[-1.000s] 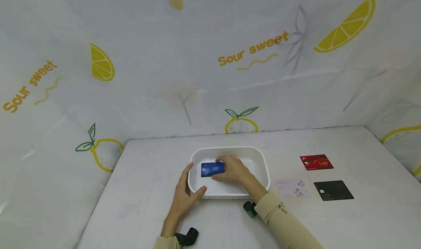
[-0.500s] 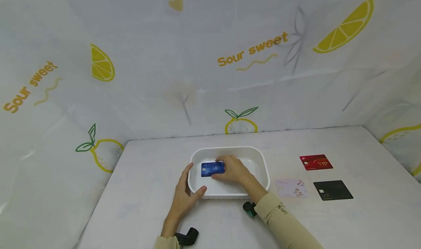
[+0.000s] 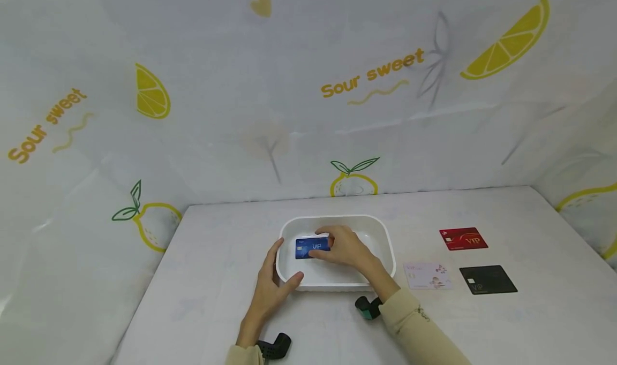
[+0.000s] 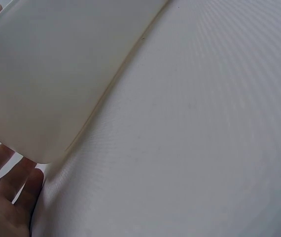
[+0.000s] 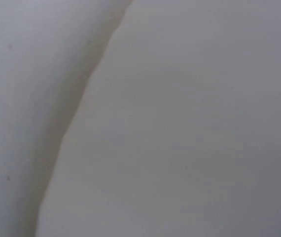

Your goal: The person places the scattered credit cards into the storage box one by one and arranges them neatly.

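Note:
A blue VIP card [image 3: 305, 248] lies flat inside the white plastic tray [image 3: 385, 242]. Over the card's right end is my right hand [image 3: 344, 247], thumb and index finger spread apart, with the thumb in front of the card's lower edge. The index fingertip sits beyond the card's far edge. My left hand [image 3: 270, 287] holds the tray at its near left corner, thumb at the front rim and fingers along the left side. In the left wrist view, its fingers [image 4: 15, 180] reach round the tray wall [image 4: 56, 74]. The right wrist view shows only pale surfaces, no fingers.
To the tray's right lie a red VIP card [image 3: 464, 238], a pale pink VIP card [image 3: 428, 276] and a black VIP card [image 3: 488, 279] on the white table [image 3: 207, 279]. Dark wrist devices [image 3: 276, 347] show at both wrists. A lemon-printed backdrop [image 3: 231, 97] rises behind.
My right hand has lifted slightly and loosened from the blue card; its thumb now overlaps the card's lower edge. The card stays in place in the tray. My left hand has not moved.

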Motion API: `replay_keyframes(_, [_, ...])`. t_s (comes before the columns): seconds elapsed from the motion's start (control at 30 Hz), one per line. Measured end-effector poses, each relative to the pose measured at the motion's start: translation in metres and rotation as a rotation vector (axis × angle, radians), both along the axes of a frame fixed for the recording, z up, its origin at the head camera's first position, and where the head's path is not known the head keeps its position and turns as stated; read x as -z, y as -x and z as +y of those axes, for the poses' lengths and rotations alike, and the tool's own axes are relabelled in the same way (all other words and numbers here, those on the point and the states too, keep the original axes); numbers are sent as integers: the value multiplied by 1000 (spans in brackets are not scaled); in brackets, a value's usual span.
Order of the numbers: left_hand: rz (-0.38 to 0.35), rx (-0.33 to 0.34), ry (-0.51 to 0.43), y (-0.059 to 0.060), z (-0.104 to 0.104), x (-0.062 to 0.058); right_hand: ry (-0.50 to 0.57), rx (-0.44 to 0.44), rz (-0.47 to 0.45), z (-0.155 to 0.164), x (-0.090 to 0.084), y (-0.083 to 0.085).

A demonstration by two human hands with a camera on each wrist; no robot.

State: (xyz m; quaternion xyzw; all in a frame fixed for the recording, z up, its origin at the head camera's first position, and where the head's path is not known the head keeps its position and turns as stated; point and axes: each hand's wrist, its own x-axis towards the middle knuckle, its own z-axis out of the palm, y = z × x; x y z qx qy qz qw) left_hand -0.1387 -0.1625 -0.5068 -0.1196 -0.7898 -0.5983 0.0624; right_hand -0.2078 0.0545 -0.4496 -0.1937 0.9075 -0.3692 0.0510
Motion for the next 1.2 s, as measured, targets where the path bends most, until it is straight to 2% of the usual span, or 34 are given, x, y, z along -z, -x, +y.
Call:
replay_keyframes(0.33, [0,-12,32,1,2,-1,36,-7,-14,11,-4,-8])
replay_keyframes(0.7, [3,-16,16,1,1,0,52,-42,-30,21,-11,-22])
replay_keyframes(0.9, [4,-3,-7,1,1,1,66,-77,-14,31,-14,-30])
replay_keyframes(1.2, [6,-28,25,0,1,0,99,-138,43,41,-15,-38])
